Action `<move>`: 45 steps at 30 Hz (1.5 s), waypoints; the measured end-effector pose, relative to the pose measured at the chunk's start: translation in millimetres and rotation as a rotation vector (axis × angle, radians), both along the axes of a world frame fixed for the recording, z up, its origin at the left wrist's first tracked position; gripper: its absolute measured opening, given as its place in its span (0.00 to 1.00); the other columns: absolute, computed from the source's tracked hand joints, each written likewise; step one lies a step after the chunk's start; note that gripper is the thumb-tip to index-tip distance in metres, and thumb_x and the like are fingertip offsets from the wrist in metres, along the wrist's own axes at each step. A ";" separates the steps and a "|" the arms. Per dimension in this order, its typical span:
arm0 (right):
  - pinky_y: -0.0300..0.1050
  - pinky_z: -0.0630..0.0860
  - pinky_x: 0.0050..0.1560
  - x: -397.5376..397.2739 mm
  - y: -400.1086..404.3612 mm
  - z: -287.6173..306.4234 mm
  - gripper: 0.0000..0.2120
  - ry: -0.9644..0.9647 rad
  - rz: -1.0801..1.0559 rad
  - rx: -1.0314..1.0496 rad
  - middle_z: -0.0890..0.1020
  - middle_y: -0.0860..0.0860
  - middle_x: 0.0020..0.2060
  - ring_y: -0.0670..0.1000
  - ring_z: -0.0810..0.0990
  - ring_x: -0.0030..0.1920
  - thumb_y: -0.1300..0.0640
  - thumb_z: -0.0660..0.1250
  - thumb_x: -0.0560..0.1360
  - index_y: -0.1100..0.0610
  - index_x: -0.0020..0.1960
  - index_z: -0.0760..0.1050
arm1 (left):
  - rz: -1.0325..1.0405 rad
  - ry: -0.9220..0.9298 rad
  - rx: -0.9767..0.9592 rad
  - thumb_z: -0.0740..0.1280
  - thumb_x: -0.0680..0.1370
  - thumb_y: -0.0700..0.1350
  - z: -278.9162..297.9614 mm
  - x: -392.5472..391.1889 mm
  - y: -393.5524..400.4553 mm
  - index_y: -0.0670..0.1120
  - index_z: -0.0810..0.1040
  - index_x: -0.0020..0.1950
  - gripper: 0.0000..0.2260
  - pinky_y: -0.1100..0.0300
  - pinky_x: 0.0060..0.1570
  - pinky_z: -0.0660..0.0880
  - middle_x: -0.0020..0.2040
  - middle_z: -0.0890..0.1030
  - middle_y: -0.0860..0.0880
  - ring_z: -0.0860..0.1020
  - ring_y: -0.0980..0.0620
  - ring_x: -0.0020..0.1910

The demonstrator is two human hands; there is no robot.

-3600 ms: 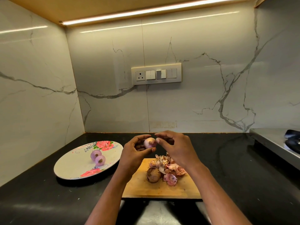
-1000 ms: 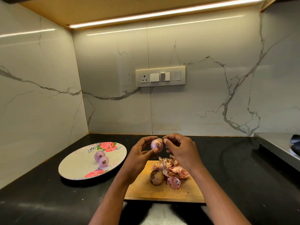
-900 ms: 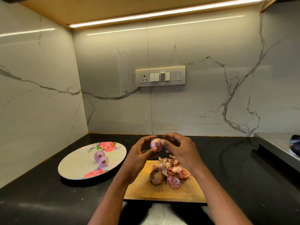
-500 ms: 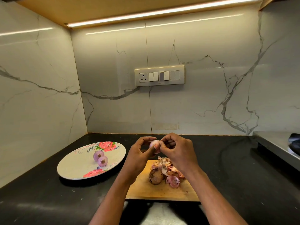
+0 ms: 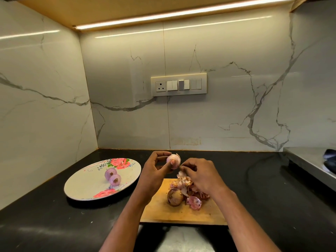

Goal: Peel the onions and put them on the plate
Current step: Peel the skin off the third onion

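My left hand [image 5: 154,171] holds a small pale pink onion [image 5: 173,159] between thumb and fingers above the wooden cutting board [image 5: 181,213]. Just right of it and lower, my right hand [image 5: 201,176] pinches a strip of onion skin [image 5: 181,173] over the heap of peels [image 5: 189,190]. An unpeeled brown onion [image 5: 175,197] lies on the board beside the heap. Two peeled purple onions [image 5: 113,177] sit touching each other on the floral plate [image 5: 87,186] at the left.
The black countertop [image 5: 263,197] meets marble walls at the back and left. A switch panel [image 5: 179,84] is on the back wall. A steel stove edge [image 5: 309,160] stands at the far right.
My right hand has pulled down and away from the onion with a strip of skin. The left hand still holds the onion in about the same place.
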State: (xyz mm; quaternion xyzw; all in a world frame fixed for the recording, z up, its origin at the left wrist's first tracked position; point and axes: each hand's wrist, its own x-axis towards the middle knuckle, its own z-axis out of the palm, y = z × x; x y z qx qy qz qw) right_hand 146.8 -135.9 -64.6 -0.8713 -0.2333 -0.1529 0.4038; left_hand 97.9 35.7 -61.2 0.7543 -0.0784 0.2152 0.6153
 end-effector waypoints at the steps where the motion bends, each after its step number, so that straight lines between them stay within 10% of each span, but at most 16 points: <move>1: 0.36 0.75 0.47 -1.3 3.8 0.0 0.08 -0.008 -0.003 -0.036 0.82 0.44 0.48 0.43 0.78 0.47 0.52 0.67 0.80 0.49 0.56 0.82 | 0.019 -0.001 -0.002 0.73 0.74 0.51 -0.1 -0.7 1.3 0.52 0.76 0.60 0.16 0.56 0.57 0.80 0.58 0.81 0.52 0.81 0.56 0.57; 14: 0.36 0.82 0.45 -4.7 0.8 8.0 0.11 -0.028 0.147 0.303 0.85 0.42 0.46 0.39 0.83 0.47 0.49 0.71 0.77 0.49 0.57 0.84 | 0.029 -0.002 0.068 0.75 0.74 0.45 2.1 -2.0 1.2 0.49 0.77 0.62 0.18 0.72 0.46 0.76 0.56 0.82 0.55 0.80 0.63 0.53; 27: 0.30 0.76 0.38 -8.1 3.2 5.8 0.04 -0.016 0.076 0.300 0.85 0.43 0.40 0.38 0.82 0.42 0.53 0.74 0.74 0.50 0.49 0.85 | 0.026 -0.059 0.198 0.74 0.74 0.43 -0.4 -2.2 0.2 0.56 0.76 0.57 0.15 0.64 0.53 0.79 0.56 0.81 0.56 0.81 0.57 0.54; 40: 0.46 0.84 0.48 -0.5 2.5 5.0 0.06 0.255 0.110 0.511 0.87 0.50 0.44 0.49 0.86 0.45 0.56 0.73 0.76 0.50 0.53 0.84 | -0.042 -0.046 0.102 0.69 0.79 0.44 -0.5 -0.7 -3.7 0.56 0.78 0.62 0.13 0.68 0.53 0.77 0.58 0.80 0.57 0.79 0.64 0.57; 45: 0.31 0.76 0.39 -5.9 9.2 8.0 0.06 0.062 -0.018 0.314 0.86 0.45 0.42 0.41 0.83 0.43 0.56 0.73 0.76 0.49 0.52 0.83 | -0.024 -0.017 0.102 0.66 0.81 0.44 -6.1 3.0 -4.8 0.54 0.78 0.63 0.12 0.60 0.59 0.79 0.61 0.80 0.53 0.79 0.56 0.60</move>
